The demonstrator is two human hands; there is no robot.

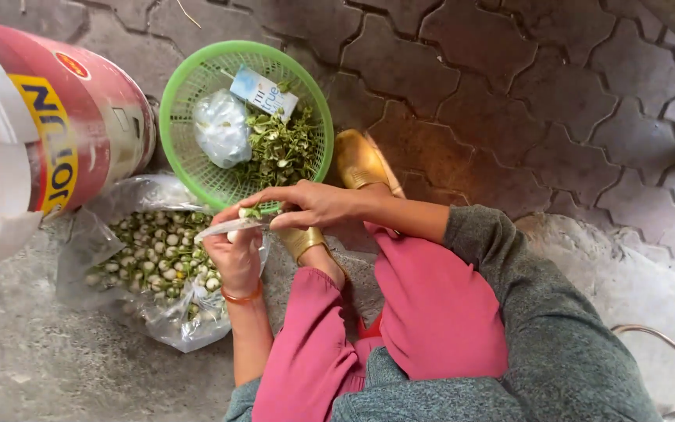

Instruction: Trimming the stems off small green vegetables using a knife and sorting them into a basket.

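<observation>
Head view: the left hand [236, 254], palm up, pinches a small pale green bud [233, 234] just above the open bag [158, 266] of buds on the floor. It looks light, firm and slippery, best held between fingertips at its sides. The right hand [310, 205] reaches across, fingers closed on the bud's green cap [251, 212], wrist bent inward. Behind it, a green basket [177, 101] holds trimmings.

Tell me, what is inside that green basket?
The green basket holds a heap of green trimmings, a crumpled clear plastic bag and a small white and blue carton. Whatever lies beneath them is covered.
</observation>
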